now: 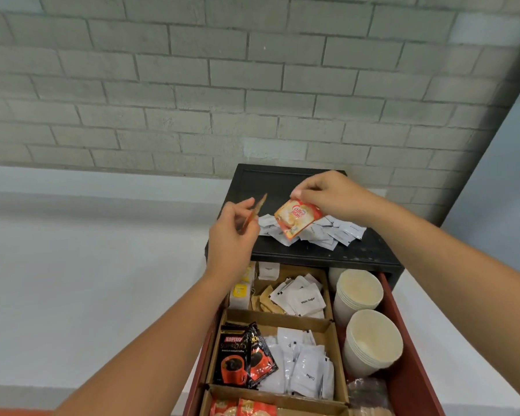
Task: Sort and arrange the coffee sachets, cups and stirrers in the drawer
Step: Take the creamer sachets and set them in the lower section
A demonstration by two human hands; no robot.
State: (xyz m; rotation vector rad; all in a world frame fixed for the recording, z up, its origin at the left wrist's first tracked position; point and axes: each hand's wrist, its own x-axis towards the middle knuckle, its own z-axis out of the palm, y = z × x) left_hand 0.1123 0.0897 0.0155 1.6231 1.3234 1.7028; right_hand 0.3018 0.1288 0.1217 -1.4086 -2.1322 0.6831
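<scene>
While the right hand (327, 195) is hovering over the top of the black drawer unit (282, 181), its thumb and forefinger are pinching the upper corner of an orange-and-red foil creamer sachet (299, 220). The sachet is hanging tilted below the fingers, and its lower end is overlapping a loose pile of small white paper sachets (336, 232) lying on that top.

The left hand (231, 235) is holding a second thin orange sachet (254, 211), seen edge-on. The thumb and curled fingers are gripping its lower part, and its free end is sticking up and to the right past the fingertips, apart from the creamer sachet.

Below the hands, the red-brown drawer (409, 370) is standing open, split by brown cardboard dividers.

- Two stacks of cream paper cups (373, 340) are sitting along its right side.
- Black instant-coffee sachets (234, 358) are leaning in a middle compartment, just beside a bunch of white coffee sachets (305, 367).
- In the compartment behind, white sugar sachets (303, 298) are lying next to brown paper sachets (267, 301).
- Yellow-labelled tea bags (240, 292) are standing at the left edge, partly hidden by the left wrist.
</scene>
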